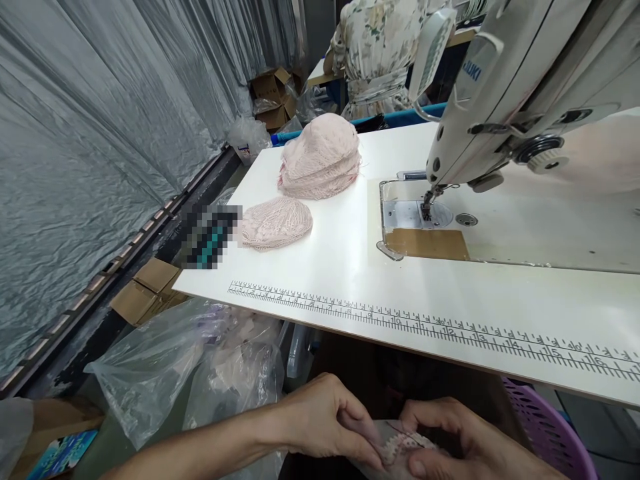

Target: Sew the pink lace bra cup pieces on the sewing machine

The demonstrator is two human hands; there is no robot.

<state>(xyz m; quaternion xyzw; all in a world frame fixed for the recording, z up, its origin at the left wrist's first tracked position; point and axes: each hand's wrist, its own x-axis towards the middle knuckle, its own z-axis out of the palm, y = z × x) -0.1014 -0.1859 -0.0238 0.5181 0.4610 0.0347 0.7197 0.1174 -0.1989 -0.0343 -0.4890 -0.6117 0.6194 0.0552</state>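
Both my hands are low in front of me, below the table's front edge. My left hand (320,417) and my right hand (457,440) pinch a small pink lace piece (400,445) between their fingertips. A small pile of pink lace pieces (275,223) lies on the white sewing table (350,267) at the left. A taller stack of the same lace pieces (323,157) sits behind it. The white sewing machine (500,87) stands at the right, its needle (427,207) over the metal plate.
A printed ruler (430,327) runs along the table's front edge. Clear plastic bags (165,360) and cardboard boxes (147,290) lie on the floor at the left. A purple basket (545,427) sits lower right. A person in a floral dress (380,53) is behind the table.
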